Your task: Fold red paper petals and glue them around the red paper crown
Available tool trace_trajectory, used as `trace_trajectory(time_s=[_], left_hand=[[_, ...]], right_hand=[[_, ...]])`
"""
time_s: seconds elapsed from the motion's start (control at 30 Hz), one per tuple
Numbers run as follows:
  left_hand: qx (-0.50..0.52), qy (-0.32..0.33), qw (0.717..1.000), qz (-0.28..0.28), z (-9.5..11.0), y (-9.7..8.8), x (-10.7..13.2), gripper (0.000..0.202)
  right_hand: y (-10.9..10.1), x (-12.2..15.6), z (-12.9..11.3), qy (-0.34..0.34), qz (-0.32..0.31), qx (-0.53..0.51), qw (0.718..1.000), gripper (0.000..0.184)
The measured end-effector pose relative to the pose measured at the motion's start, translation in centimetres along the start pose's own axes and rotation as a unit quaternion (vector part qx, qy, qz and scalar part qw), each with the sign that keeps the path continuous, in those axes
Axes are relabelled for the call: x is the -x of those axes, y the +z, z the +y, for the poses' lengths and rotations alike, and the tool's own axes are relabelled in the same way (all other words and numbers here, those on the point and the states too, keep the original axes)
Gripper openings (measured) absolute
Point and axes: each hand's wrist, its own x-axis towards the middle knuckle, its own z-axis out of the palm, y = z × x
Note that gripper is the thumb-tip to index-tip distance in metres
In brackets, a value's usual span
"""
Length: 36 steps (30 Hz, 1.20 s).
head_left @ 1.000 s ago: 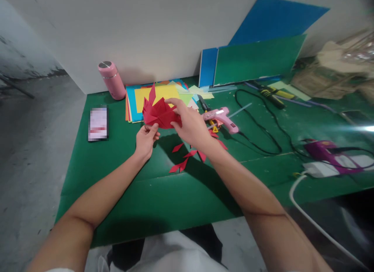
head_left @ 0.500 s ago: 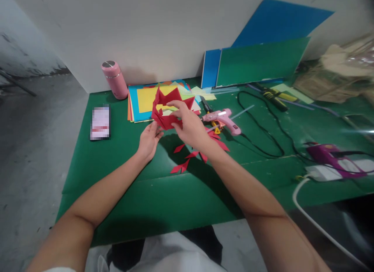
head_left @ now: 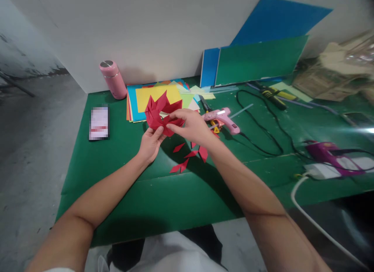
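A red folded-paper piece with several pointed tips (head_left: pixel 159 113) is held above the green table (head_left: pixel 122 174). My left hand (head_left: pixel 149 144) grips its lower edge from below with the fingers closed on it. My right hand (head_left: pixel 190 126) pinches its right side between thumb and fingers. Small red diamond-shaped paper pieces (head_left: pixel 187 158) lie on the table just under my right wrist. A stack of coloured paper sheets (head_left: pixel 137 98) lies flat behind the red piece.
A pink bottle (head_left: pixel 111 79) stands at the back left and a phone (head_left: pixel 98 122) lies left of my hands. A pink glue gun (head_left: pixel 222 118) with a black cord lies to the right. Blue and green boards (head_left: pixel 257 57) lean on the wall. A power strip (head_left: pixel 327 168) sits far right.
The red paper piece has been turned and lowered between my hands, its points opening into a ring and then closing. My left hand went from just touching it to gripping its lower edge.
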Motion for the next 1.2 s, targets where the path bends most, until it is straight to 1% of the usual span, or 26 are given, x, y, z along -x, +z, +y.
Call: trace_trajectory(time_s=[0.23,0.5,0.77,1.0,1.2], left_hand=[[-0.016,0.000,1.000,0.019,-0.18,-0.09,0.17,0.033],[-0.014,-0.005,1.000,0.021,-0.13,0.25,0.41,0.035],[-0.030,-0.003,0.999,0.032,-0.23,0.10,0.45,0.031],[-0.018,0.004,0.999,0.031,-0.27,0.25,0.46,0.036],[-0.017,0.003,1.000,0.026,-0.31,0.17,0.35,0.037]], right_hand=[[0.33,0.16,-0.13,0.017,0.021,-0.011,1.000,0.010],[0.30,0.16,-0.10,0.001,0.011,-0.005,1.000,0.007],[0.61,0.16,0.06,-0.032,0.006,0.031,0.999,0.010],[0.60,0.01,-0.30,-0.077,-0.013,0.111,0.991,0.010],[0.59,0.00,-0.25,-0.099,-0.016,0.132,0.986,0.011]])
